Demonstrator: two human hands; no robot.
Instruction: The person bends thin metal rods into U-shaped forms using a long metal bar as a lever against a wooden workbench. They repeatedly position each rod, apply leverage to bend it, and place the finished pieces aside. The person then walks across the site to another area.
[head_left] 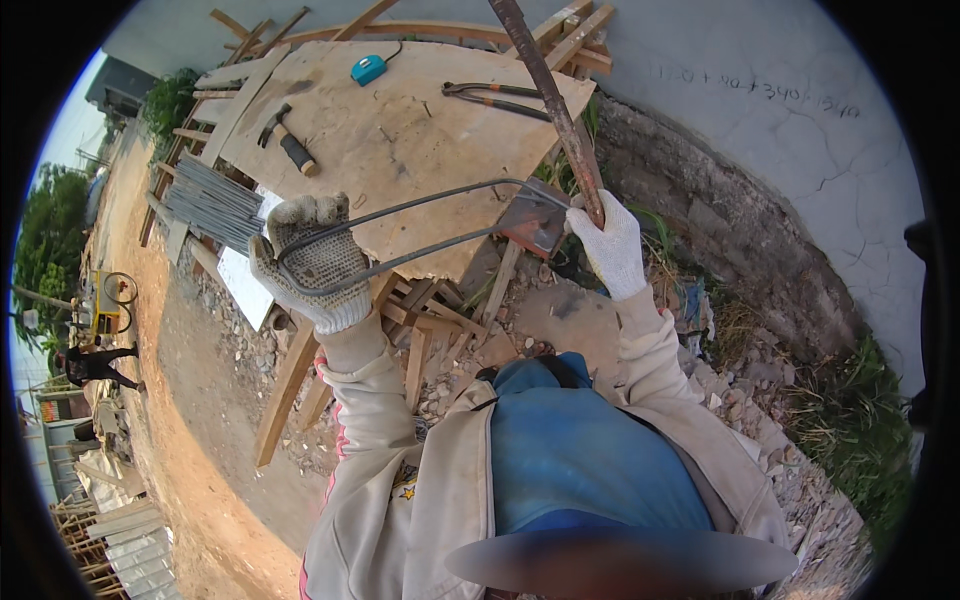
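Observation:
My left hand [318, 262], in a pale dotted work glove, holds the looped end of a bent rebar stirrup [400, 209] across its palm, fingers loosely curled. The long, narrow stirrup reaches right to a rusty metal plate [533, 220] at the edge of the plywood board [420, 150]. Wrapped round the lower end of a long rusty bar [553, 95] is my gloved right hand [612, 243]. That bar slants up past the board's far right side. How the stirrup's far end sits at the plate is hard to make out.
On the board lie a claw hammer [287, 141], a teal tape measure [368, 69] and long-handled cutters [495, 98]. A bundle of straight rods [213, 203] lies at its left. Timber legs [288, 388] and rubble stand below. A cracked wall [790, 130] runs along the right. Another person [95, 366] is far left.

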